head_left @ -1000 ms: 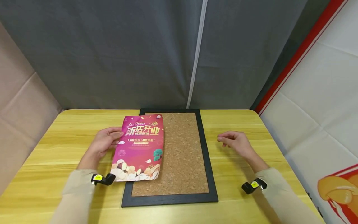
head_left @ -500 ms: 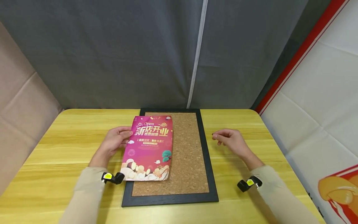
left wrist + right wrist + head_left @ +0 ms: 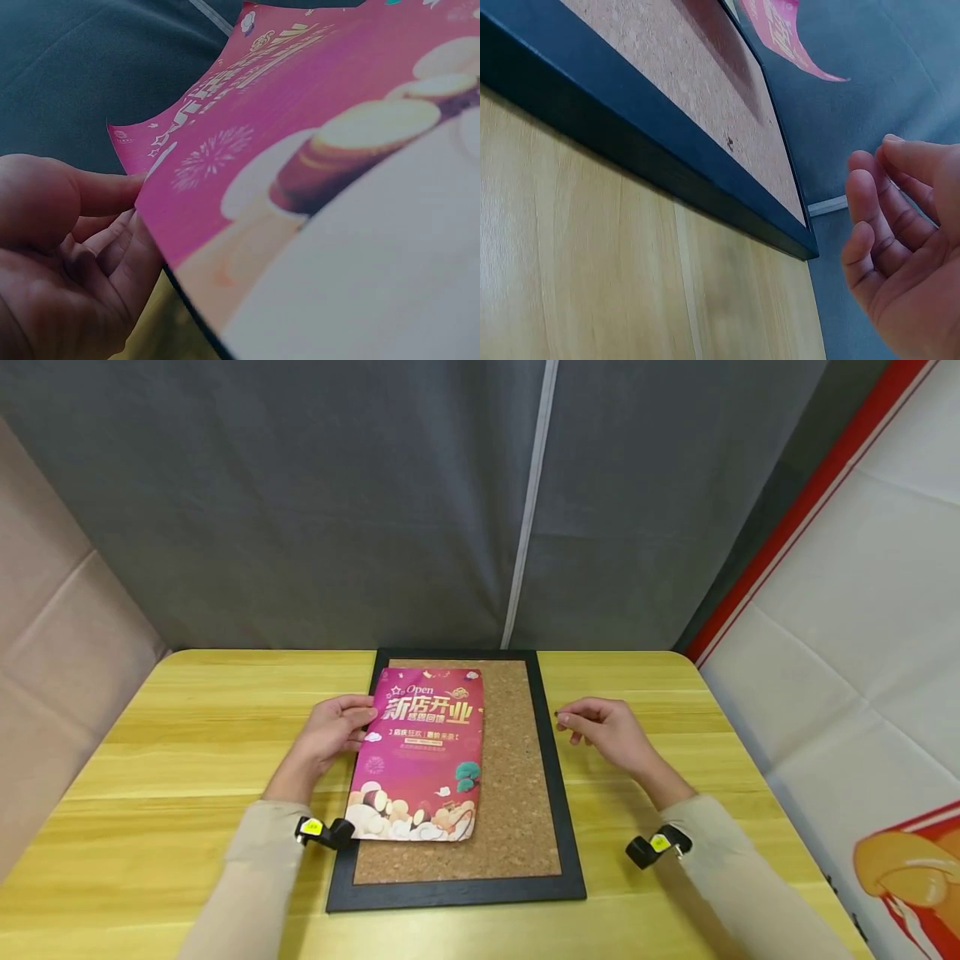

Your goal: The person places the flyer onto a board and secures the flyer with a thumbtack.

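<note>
My left hand pinches the left edge of a pink-and-purple poster between thumb and fingers. The poster, printed with gold lettering and pale round shapes, hangs over the left part of a black-framed cork board. Its edges curl, as the left wrist view shows. To the right of the board, my right hand hovers with thumb and forefinger tips together. A tiny dark thing shows at those fingertips; its kind is too small to tell. In the right wrist view the other fingers of the right hand are bent.
The board lies flat on a yellow wood-grain table, its far end at the table's back edge. A grey curtain rises behind. A white-and-red printed panel stands at the right, and a pale panel at the left.
My left hand has carried the poster rightward, further over the cork board. My right hand has moved left and slightly away from me, nearer the board's right frame.
</note>
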`<state>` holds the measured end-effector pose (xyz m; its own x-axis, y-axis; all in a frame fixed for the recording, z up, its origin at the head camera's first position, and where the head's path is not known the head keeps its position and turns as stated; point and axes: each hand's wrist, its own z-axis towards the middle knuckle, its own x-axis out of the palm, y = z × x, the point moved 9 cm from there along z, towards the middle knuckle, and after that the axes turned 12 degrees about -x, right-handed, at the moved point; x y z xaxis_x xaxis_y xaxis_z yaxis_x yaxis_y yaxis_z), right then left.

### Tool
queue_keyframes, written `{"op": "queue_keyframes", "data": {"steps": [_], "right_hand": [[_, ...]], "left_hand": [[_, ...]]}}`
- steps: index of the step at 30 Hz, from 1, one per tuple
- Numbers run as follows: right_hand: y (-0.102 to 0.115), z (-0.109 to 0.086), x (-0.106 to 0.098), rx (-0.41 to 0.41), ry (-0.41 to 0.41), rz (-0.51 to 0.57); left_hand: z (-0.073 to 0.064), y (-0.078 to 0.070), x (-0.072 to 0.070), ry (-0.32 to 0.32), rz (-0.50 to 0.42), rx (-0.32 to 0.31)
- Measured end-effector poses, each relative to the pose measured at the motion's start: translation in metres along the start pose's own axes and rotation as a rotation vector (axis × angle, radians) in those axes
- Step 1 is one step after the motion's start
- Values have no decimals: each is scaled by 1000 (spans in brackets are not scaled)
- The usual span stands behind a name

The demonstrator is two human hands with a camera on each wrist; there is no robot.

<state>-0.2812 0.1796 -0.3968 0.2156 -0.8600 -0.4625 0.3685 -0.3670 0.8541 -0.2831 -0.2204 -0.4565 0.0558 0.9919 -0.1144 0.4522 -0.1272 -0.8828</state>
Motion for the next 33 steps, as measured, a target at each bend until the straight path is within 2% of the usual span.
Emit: {"op": "queue_keyframes", "data": {"steps": [6, 18, 24, 33], "right_hand": [[18, 2, 15, -20, 5, -4], [36, 11, 50, -10, 36, -1], [38, 15, 61, -27, 54, 33], [35, 22, 79, 38, 76, 52]], "left_hand": [[5, -1, 3, 61, -31, 29], [7, 0, 3, 97, -56, 59], [6, -3, 11, 128, -75, 70], [5, -1, 19, 151, -69, 43]]}}
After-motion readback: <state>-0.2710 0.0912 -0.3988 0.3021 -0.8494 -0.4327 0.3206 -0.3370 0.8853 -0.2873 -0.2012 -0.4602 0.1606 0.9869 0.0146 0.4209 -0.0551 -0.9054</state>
